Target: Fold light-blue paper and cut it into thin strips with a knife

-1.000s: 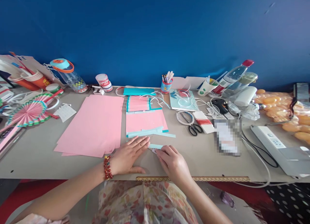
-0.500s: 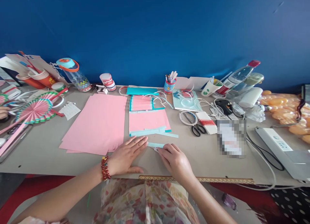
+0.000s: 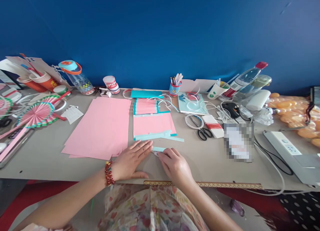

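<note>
My left hand (image 3: 132, 161) lies flat, palm down, its fingertips at the left end of a light blue paper strip (image 3: 158, 149). Pinched in my closed right hand (image 3: 176, 166) is a small whitish thing (image 3: 155, 153), mostly covered by the fingers, its tip beside the strip. Just beyond my hands lies a pink sheet (image 3: 152, 123) with blue edges, and more light blue strips (image 3: 160, 135) rest across its near edge. A stack of pink paper (image 3: 100, 127) is left of it. Behind the sheet sits a folded pink and blue paper piece (image 3: 146, 106).
Black-handled scissors (image 3: 205, 134), a card wound with red string (image 3: 213, 126) and a power strip (image 3: 287, 151) lie to the right. Paper fans (image 3: 36, 115) are at the left. A water bottle (image 3: 76, 77), a pen holder (image 3: 175, 88) and a plastic bottle (image 3: 245, 80) stand along the blue wall.
My right hand has slid left along the strip, closer to my left hand, which stays put. Another person's hand at the far left edge is out of view now.
</note>
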